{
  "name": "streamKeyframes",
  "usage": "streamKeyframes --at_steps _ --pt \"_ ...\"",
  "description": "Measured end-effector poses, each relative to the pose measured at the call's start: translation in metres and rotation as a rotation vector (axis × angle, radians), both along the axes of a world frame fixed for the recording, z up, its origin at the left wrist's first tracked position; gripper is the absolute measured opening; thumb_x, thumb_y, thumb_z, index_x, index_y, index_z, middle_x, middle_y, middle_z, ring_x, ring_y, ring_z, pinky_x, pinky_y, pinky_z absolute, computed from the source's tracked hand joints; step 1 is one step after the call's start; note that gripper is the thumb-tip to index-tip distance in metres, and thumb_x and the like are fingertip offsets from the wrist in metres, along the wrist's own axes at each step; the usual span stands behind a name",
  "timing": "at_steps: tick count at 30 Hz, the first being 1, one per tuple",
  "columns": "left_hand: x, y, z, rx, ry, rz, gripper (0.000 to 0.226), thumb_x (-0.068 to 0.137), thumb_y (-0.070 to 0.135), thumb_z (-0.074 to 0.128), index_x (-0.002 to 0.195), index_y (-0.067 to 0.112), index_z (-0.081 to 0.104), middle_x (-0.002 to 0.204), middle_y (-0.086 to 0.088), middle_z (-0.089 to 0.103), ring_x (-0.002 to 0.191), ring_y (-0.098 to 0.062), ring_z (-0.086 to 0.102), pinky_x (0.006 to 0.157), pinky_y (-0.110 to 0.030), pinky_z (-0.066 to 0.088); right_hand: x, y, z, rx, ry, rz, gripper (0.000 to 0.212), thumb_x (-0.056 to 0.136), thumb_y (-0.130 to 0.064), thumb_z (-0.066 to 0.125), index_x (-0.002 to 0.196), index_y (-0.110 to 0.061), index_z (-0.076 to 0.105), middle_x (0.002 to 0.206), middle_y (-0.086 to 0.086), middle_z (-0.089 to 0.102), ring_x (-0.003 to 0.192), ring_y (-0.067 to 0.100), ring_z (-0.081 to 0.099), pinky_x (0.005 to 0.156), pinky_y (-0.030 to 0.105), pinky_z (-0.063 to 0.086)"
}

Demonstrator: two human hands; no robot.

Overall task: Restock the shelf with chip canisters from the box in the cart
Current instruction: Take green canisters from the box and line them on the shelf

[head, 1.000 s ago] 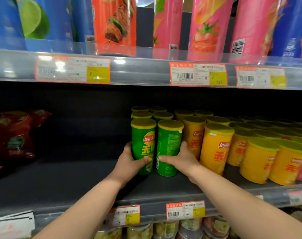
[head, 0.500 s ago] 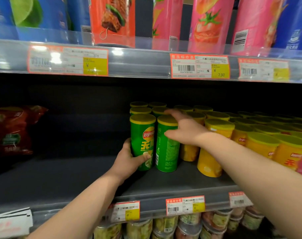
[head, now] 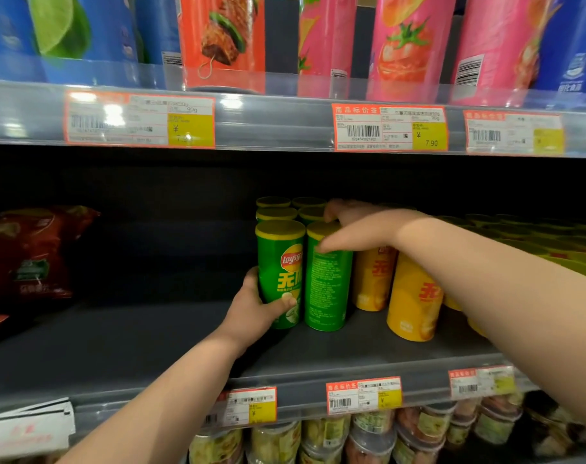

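Two green chip canisters stand upright side by side at the front of a green row on the middle shelf [head: 151, 346]. My left hand [head: 254, 313] grips the base of the left green canister [head: 280, 262], thumb across its front. My right hand [head: 355, 229] lies over the top of the right green canister [head: 325, 289], thumb on its front and fingers reaching over the lid toward the canisters behind. More green canisters [head: 275, 214] stand behind these two. The box and cart are out of view.
Yellow canisters [head: 414, 303] fill the shelf to the right of the green row. A red chip bag [head: 33, 262] lies at the far left, with bare shelf between it and the green row. Tall blue, orange and pink canisters stand above; small tubs below.
My right hand left the base of the right green canister, rose and came to lie over its lid. My left hand kept its grip on the left canister.
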State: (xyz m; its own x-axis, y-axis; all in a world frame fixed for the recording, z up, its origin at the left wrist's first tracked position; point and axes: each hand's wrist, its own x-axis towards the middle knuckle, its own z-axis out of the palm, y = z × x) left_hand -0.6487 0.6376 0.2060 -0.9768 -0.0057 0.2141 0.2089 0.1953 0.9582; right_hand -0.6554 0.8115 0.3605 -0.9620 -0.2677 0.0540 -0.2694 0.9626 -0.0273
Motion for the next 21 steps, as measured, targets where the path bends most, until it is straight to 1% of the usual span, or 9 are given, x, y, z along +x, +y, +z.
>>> streamKeyframes --at_steps 2,4,7,9,11,12,14,16,21 --pt "-0.0008 0.0001 -0.0006 0.0 0.0 0.001 0.07 0.081 0.01 0.073 0.139 0.017 0.034 0.101 0.011 0.06 0.096 -0.008 0.059 0.087 -0.029 0.045 -0.0008 -0.0007 -0.0016 0.004 -0.018 -0.002 0.079 0.087 -0.05 0.057 0.148 -0.013 0.024 0.153 0.01 0.03 0.135 0.026 0.036 0.097 0.027 0.036" --pt "-0.0018 -0.0002 -0.0014 -0.005 0.0 0.006 0.072 0.081 0.011 0.073 0.14 0.016 0.033 0.107 0.005 0.06 0.105 -0.015 0.059 0.091 -0.031 0.046 -0.0015 -0.0035 -0.0055 0.039 0.021 -0.038 0.091 0.084 -0.064 0.053 0.15 -0.011 0.018 0.155 0.01 0.028 0.137 0.027 0.034 0.101 0.03 0.038" --pt "-0.0015 -0.0002 -0.001 -0.007 -0.006 -0.002 0.072 0.081 0.011 0.073 0.14 0.017 0.033 0.107 0.006 0.059 0.104 -0.015 0.058 0.092 -0.031 0.046 0.0003 -0.0046 -0.0032 0.106 0.059 -0.079 0.106 0.077 -0.078 0.047 0.152 -0.012 0.013 0.156 0.007 0.025 0.138 0.028 0.034 0.103 0.033 0.04" --pt "-0.0013 -0.0002 -0.0011 0.002 -0.007 -0.007 0.072 0.081 0.01 0.073 0.14 0.017 0.033 0.104 0.009 0.059 0.103 -0.014 0.058 0.092 -0.032 0.046 0.0007 -0.0022 0.0018 0.076 0.0 -0.048 0.098 0.082 -0.067 0.053 0.152 -0.012 0.013 0.156 0.008 0.025 0.139 0.026 0.033 0.1 0.029 0.038" --pt "-0.0017 -0.0002 -0.0015 0.014 -0.01 -0.008 0.072 0.081 0.009 0.073 0.14 0.017 0.033 0.104 0.009 0.059 0.104 -0.015 0.058 0.093 -0.033 0.046 -0.0012 0.0004 0.0028 0.053 -0.013 -0.027 0.086 0.085 -0.054 0.059 0.149 -0.012 0.02 0.15 0.01 0.034 0.132 0.026 0.04 0.09 0.026 0.04" --pt "-0.0021 -0.0002 -0.0019 0.017 -0.01 -0.008 0.072 0.081 0.009 0.073 0.14 0.017 0.032 0.105 0.008 0.06 0.105 -0.016 0.058 0.093 -0.033 0.046 -0.0027 0.0009 0.0015 0.058 0.012 -0.03 0.083 0.084 -0.053 0.059 0.147 -0.011 0.024 0.146 0.01 0.039 0.128 0.026 0.044 0.086 0.025 0.04" --pt "-0.0025 -0.0002 -0.0022 0.016 -0.014 -0.008 0.073 0.081 0.009 0.073 0.141 0.017 0.032 0.109 0.005 0.06 0.107 -0.017 0.058 0.094 -0.035 0.047 -0.003 0.0003 -0.0018 0.102 0.096 -0.058 0.086 0.081 -0.066 0.055 0.144 -0.013 0.03 0.141 0.008 0.045 0.122 0.027 0.048 0.082 0.028 0.044" --pt "-0.0024 -0.0004 -0.002 0.01 -0.015 -0.008 0.072 0.081 0.01 0.073 0.14 0.019 0.032 0.11 0.004 0.059 0.109 -0.017 0.058 0.094 -0.034 0.047 -0.0029 0.0007 -0.0033 0.12 0.122 -0.081 0.095 0.077 -0.075 0.052 0.145 -0.014 0.028 0.143 0.007 0.044 0.124 0.028 0.048 0.084 0.03 0.046" --pt "-0.0019 -0.0004 -0.0018 0.009 -0.017 -0.007 0.073 0.081 0.009 0.073 0.141 0.017 0.032 0.113 0.0 0.06 0.111 -0.02 0.058 0.095 -0.036 0.047 -0.0058 0.0033 -0.0056 0.051 0.069 -0.038 0.09 0.083 -0.058 0.059 0.149 -0.012 0.019 0.148 0.01 0.038 0.128 0.028 0.044 0.087 0.027 0.044"
